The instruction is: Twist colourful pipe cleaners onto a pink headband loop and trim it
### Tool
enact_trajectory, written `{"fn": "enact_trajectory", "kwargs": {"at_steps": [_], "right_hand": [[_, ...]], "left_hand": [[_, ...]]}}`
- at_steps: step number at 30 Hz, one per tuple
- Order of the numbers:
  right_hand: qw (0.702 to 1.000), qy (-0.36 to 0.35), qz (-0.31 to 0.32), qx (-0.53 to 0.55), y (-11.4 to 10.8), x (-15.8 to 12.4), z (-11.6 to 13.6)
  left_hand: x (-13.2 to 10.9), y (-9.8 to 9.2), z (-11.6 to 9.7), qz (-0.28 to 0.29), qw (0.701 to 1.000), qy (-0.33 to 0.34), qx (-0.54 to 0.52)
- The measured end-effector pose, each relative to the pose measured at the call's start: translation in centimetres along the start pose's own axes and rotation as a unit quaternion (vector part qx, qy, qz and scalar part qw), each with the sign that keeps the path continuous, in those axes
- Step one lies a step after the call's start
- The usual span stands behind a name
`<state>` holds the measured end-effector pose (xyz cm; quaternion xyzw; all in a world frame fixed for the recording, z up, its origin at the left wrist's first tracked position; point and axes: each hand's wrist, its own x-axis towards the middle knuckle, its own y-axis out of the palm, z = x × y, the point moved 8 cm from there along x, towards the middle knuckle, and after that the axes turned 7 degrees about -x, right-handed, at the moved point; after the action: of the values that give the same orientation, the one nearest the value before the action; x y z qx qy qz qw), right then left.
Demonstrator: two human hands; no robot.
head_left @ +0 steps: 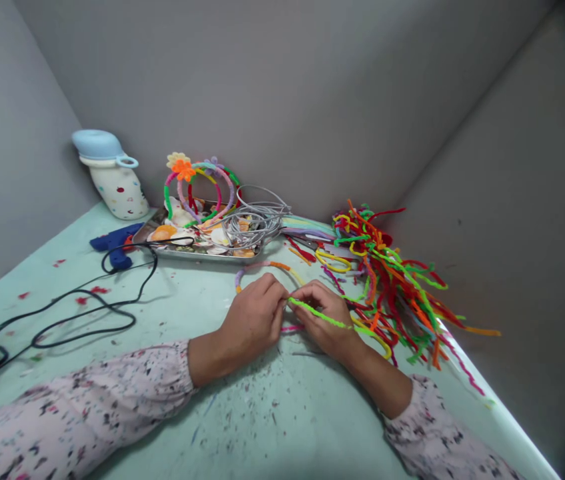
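A bright green pipe cleaner (pixel 318 313) runs from between my fingertips across the back of my right hand's fingers. My left hand (pixel 257 310) is closed, its fingertips pinching at the green strip's left end. My right hand (pixel 325 319) is closed too, thumb and fingers pressed together round the same end. Just behind and under my hands is a ring (pixel 280 265) wrapped in purple, orange and yellow, with a pink part showing below; my hands hide much of it.
A metal tray (pixel 197 255) holds flower pieces, wrapped rings (pixel 202 193) and grey wire (pixel 257 223). Tangled pipe cleaners (pixel 392 287) lie right. Left are a blue glue gun (pixel 118 243), black cable (pixel 107 307) and a bottle (pixel 120 190). Grey walls border the table (pixel 262 427).
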<state>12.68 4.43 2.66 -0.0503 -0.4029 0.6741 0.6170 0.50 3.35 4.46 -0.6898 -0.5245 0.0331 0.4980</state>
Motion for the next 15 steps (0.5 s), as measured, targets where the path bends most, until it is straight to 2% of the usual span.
{"fn": "enact_trajectory", "kwargs": {"at_steps": [7,15], "right_hand": [[0.996,0.073,0.017,0.048,0.49,-0.07,-0.99],[0.996,0.078,0.024,0.031,0.59,-0.13,-0.69]], "left_hand": [[-0.10,0.29,0.19,0.010,1.000,-0.004,0.013],[-0.05,0.22,0.09,0.007,1.000,-0.005,0.017]]}}
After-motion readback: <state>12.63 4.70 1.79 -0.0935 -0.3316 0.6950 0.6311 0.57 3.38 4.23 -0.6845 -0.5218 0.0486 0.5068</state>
